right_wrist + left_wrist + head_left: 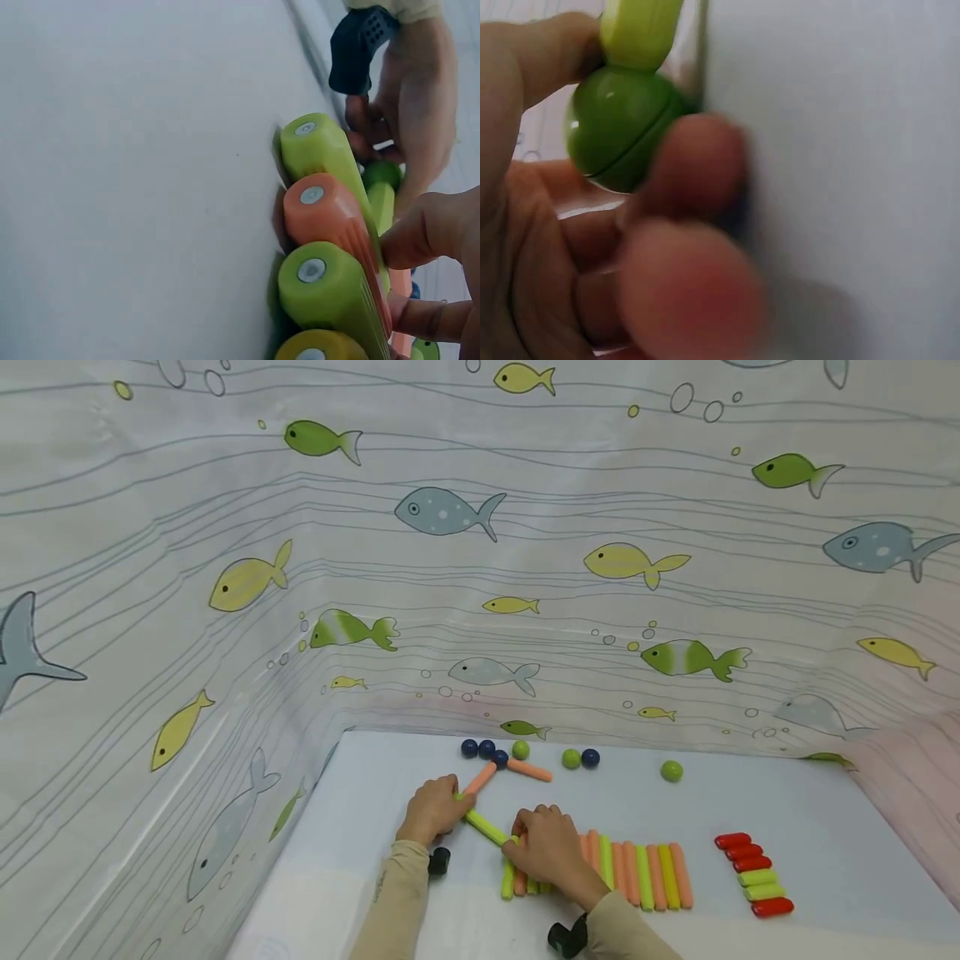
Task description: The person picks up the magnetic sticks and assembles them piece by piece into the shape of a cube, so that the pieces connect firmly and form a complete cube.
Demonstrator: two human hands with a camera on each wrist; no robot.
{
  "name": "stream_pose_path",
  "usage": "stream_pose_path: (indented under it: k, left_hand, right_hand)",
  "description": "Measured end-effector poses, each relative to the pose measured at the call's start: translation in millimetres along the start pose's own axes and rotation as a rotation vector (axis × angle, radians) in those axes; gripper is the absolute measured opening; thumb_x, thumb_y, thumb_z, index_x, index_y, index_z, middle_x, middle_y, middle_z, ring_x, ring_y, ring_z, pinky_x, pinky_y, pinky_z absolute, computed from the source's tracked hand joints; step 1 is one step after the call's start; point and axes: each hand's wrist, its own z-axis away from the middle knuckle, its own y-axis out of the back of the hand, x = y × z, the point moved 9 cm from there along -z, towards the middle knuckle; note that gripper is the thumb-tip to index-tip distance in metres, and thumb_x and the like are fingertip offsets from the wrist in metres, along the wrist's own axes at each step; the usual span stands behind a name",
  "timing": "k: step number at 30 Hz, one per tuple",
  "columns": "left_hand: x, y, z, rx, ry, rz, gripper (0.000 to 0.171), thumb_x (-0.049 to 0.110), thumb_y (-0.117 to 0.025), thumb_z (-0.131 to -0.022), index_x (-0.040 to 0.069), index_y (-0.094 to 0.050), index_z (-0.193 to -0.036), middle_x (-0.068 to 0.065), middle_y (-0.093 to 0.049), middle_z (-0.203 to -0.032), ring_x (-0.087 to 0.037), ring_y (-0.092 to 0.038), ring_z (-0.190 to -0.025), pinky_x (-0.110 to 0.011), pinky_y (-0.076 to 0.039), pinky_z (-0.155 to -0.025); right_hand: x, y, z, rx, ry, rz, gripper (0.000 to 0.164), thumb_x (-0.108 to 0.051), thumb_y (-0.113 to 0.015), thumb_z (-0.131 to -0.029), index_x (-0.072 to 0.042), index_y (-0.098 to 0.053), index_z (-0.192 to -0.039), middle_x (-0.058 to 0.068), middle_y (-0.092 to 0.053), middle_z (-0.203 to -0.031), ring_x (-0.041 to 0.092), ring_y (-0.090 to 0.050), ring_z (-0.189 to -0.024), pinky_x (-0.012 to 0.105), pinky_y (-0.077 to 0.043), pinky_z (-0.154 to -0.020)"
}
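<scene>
My left hand [437,810] holds a green ball [619,127], its fingers around it in the left wrist view. A yellow-green rod [486,827] runs from this ball toward my right hand [551,846], whose thumb and fingers pinch at its near end, partly hidden. That hand is at the left end of a row of orange, yellow-green and yellow rods [641,877], touching it. The rods' ends bear metal discs, seen in the right wrist view. One orange rod [480,778] links the left hand's place to a navy ball [500,759]; another orange rod [529,769] extends rightward from it.
Navy balls [477,749] and green balls [572,758] lie along the back of the white table [360,777]. Shorter red and yellow-green pieces [752,864] form a column on the right. A fish-printed curtain [555,635] encloses the back and sides.
</scene>
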Motion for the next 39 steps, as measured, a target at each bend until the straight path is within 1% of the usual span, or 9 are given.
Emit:
stream_pose_path:
  k: [7, 11, 15, 18, 23, 28, 31, 34, 39]
  left_hand:
    - [7.1, 11.8, 12.6, -0.007, 0.002, -0.188, 0.040, 0.047, -0.072, -0.098, 0.010, -0.069, -0.080, -0.002, -0.058, -0.066, -0.018, -0.054, -0.057, -0.033, -0.039, -0.052]
    - [6.7, 19.2, 17.5, 0.005, 0.038, -0.258, 0.048, 0.052, -0.071, -0.097, 0.011, -0.065, -0.073, -0.003, -0.057, -0.067, -0.018, -0.054, -0.059, -0.033, -0.038, -0.054]
    - [5.2, 23.6, 19.1, 0.005, 0.078, -0.308, 0.056, 0.061, -0.069, -0.096, 0.013, -0.058, -0.068, -0.003, -0.056, -0.065, -0.017, -0.054, -0.059, -0.032, -0.039, -0.054]
    - [2.5, 29.9, 15.0, 0.058, 0.078, -0.279, 0.062, 0.066, -0.064, -0.097, 0.012, -0.059, -0.067, -0.005, -0.057, -0.065, -0.019, -0.056, -0.060, -0.034, -0.041, -0.054]
    - [-22.3, 39.3, 0.5, 0.210, 0.088, -0.104, 0.052, 0.052, -0.059, -0.105, 0.001, -0.063, -0.099, -0.013, -0.066, -0.075, -0.025, -0.062, -0.066, -0.039, -0.046, -0.057]
    - [-56.5, 38.7, -11.1, 0.263, 0.156, 0.196, 0.056, 0.033, -0.059, -0.106, -0.005, -0.042, -0.144, -0.016, -0.071, -0.074, -0.021, -0.066, -0.050, -0.033, -0.048, -0.053]
    - [-65.0, 35.2, -17.5, 0.255, 0.158, 0.390, 0.063, 0.022, -0.059, -0.104, -0.006, -0.033, -0.154, -0.016, -0.073, -0.088, -0.014, -0.064, -0.045, -0.027, -0.050, -0.049]
    - [-61.2, 28.9, -23.6, 0.209, 0.110, 0.568, 0.065, 0.009, -0.058, -0.102, -0.009, -0.031, -0.158, -0.024, -0.069, -0.110, -0.011, -0.067, -0.050, -0.026, -0.055, -0.047]
    - [-44.2, 16.8, -31.2, 0.092, 0.024, 0.810, 0.076, -0.007, -0.056, -0.099, -0.009, -0.017, -0.164, -0.036, -0.057, -0.137, -0.025, -0.078, -0.073, -0.032, -0.065, -0.068]
  right_hand:
    - [4, 3, 0, -0.053, -0.008, -0.057, 0.012, -0.029, -0.075, -0.081, -0.018, -0.071, -0.083, -0.004, -0.051, -0.072, 0.016, -0.044, -0.071, 0.031, -0.036, -0.066]
    - [6, 6, -1, -0.069, -0.012, -0.127, 0.010, -0.024, -0.078, -0.084, -0.016, -0.073, -0.084, -0.003, -0.052, -0.071, 0.016, -0.045, -0.072, 0.029, -0.036, -0.065]
    - [16, 13, -6, -0.028, -0.060, -0.186, 0.014, -0.026, -0.080, -0.090, -0.014, -0.072, -0.090, -0.002, -0.059, -0.080, 0.015, -0.049, -0.078, 0.030, -0.041, -0.070]
    - [28, 27, -15, 0.079, -0.127, -0.230, 0.021, -0.028, -0.081, -0.092, -0.011, -0.071, -0.100, 0.002, -0.064, -0.092, 0.016, -0.054, -0.084, 0.033, -0.047, -0.076]
    - [43, 47, -36, 0.232, -0.169, -0.297, 0.034, -0.026, -0.079, -0.094, -0.006, -0.067, -0.119, 0.014, -0.068, -0.109, 0.022, -0.061, -0.088, 0.040, -0.051, -0.080]
    - [46, 41, -52, 0.181, -0.151, -0.319, 0.040, -0.027, -0.077, -0.096, -0.006, -0.066, -0.128, 0.016, -0.068, -0.116, 0.022, -0.063, -0.087, 0.042, -0.054, -0.081]
    - [48, 34, -55, 0.143, -0.151, -0.318, 0.039, -0.027, -0.078, -0.096, -0.006, -0.067, -0.127, 0.015, -0.069, -0.116, 0.022, -0.065, -0.089, 0.044, -0.056, -0.084]
    - [52, 28, -54, 0.107, -0.154, -0.327, 0.038, -0.027, -0.078, -0.096, -0.005, -0.068, -0.126, 0.013, -0.071, -0.116, 0.021, -0.065, -0.090, 0.043, -0.056, -0.085]
    - [60, 21, -51, 0.077, -0.147, -0.387, 0.038, -0.023, -0.078, -0.096, -0.002, -0.067, -0.126, 0.015, -0.072, -0.114, 0.020, -0.064, -0.088, 0.042, -0.057, -0.085]
